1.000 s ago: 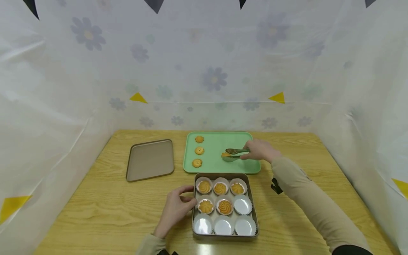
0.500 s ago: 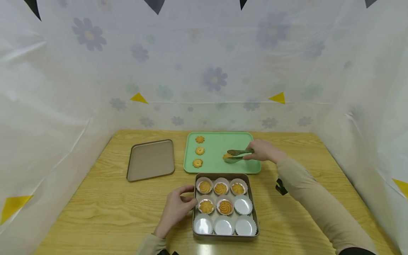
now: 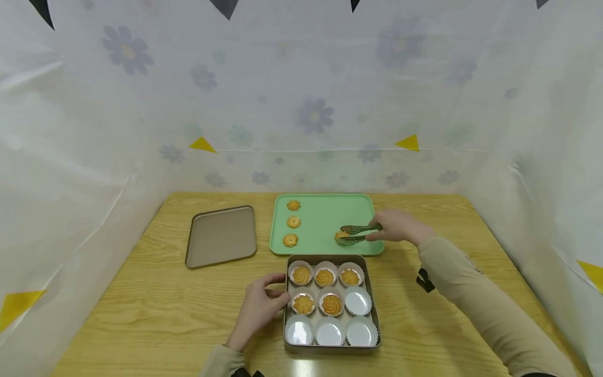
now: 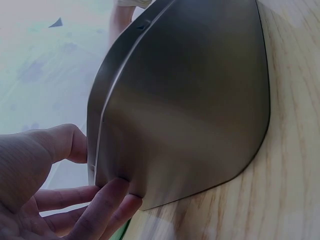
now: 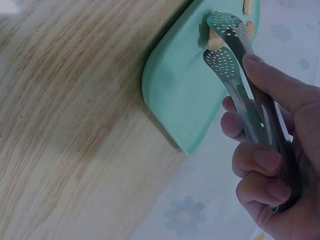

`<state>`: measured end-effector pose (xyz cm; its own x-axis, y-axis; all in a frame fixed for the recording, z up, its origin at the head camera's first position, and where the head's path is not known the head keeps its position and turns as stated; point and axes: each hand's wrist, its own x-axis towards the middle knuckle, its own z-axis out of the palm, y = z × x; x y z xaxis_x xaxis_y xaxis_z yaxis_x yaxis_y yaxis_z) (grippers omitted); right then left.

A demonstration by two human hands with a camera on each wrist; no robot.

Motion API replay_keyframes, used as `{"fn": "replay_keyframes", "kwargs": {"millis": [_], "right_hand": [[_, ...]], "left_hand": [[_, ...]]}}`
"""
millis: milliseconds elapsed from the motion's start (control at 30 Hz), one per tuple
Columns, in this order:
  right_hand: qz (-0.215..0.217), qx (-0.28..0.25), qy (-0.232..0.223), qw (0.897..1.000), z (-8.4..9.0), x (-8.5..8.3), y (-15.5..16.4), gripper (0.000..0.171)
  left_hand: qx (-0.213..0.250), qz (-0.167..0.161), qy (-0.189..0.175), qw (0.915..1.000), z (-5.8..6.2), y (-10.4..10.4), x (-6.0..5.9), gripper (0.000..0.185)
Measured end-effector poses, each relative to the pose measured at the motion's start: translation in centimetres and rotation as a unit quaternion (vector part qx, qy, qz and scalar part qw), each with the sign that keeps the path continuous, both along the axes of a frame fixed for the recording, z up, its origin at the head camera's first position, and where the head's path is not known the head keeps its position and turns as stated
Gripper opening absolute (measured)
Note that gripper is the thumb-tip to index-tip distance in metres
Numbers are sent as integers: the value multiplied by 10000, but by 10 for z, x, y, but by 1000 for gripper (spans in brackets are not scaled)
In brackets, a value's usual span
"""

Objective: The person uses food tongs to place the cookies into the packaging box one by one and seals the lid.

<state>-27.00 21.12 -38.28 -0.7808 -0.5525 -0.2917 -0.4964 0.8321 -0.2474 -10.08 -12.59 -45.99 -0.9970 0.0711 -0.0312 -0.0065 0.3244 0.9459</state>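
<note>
My right hand (image 3: pixel 398 226) (image 5: pixel 270 165) grips metal tongs (image 3: pixel 355 235) (image 5: pixel 235 65) whose perforated tips pinch a cookie (image 3: pixel 340 236) (image 5: pixel 214 40) just above the green tray (image 3: pixel 325 214) (image 5: pixel 185 95). Three more cookies (image 3: pixel 292 222) lie in a column on the tray's left side. My left hand (image 3: pixel 258 309) (image 4: pixel 60 200) rests against the left wall of the metal tin (image 3: pixel 286 309) (image 4: pixel 185 100). The tin holds white paper cups (image 3: pixel 359 302); several contain cookies (image 3: pixel 324 277) and the rest stand bare.
The tin's flat lid (image 3: pixel 221 235) lies on the wooden table (image 3: pixel 155 309) to the left of the green tray. Translucent flowered sheets (image 3: pixel 311 104) wall in the table at the back and both sides.
My right hand has drawn the tongs with the pinched cookie rightward and toward me across the green tray. The left hand has stayed against the tin.
</note>
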Motion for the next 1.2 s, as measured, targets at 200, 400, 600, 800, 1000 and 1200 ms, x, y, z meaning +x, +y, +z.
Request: {"fn": "replay_keyframes", "kwargs": {"millis": [200, 400, 600, 800, 1000, 1200], "right_hand": [[-33, -1, 33, 10000, -6, 0, 0, 28], [4, -87, 137, 9999, -8, 1, 1, 24], [135, -203, 220, 9995, -7, 4, 2, 23], [198, -441, 253, 9985, -2, 10, 8, 24], [270, -326, 196, 9989, -1, 12, 13, 20], [176, -69, 181, 9997, -7, 13, 14, 24]], "left_hand": [[-86, -32, 6, 10000, 0, 0, -1, 44], [-86, -57, 64, 9999, -1, 0, -3, 43], [-57, -70, 87, 9999, -1, 0, -3, 43], [-29, -71, 158, 9998, -1, 0, -1, 43], [-118, -7, 77, 9999, -1, -1, -1, 43], [-128, -17, 82, 9999, -2, -1, -2, 43]]}}
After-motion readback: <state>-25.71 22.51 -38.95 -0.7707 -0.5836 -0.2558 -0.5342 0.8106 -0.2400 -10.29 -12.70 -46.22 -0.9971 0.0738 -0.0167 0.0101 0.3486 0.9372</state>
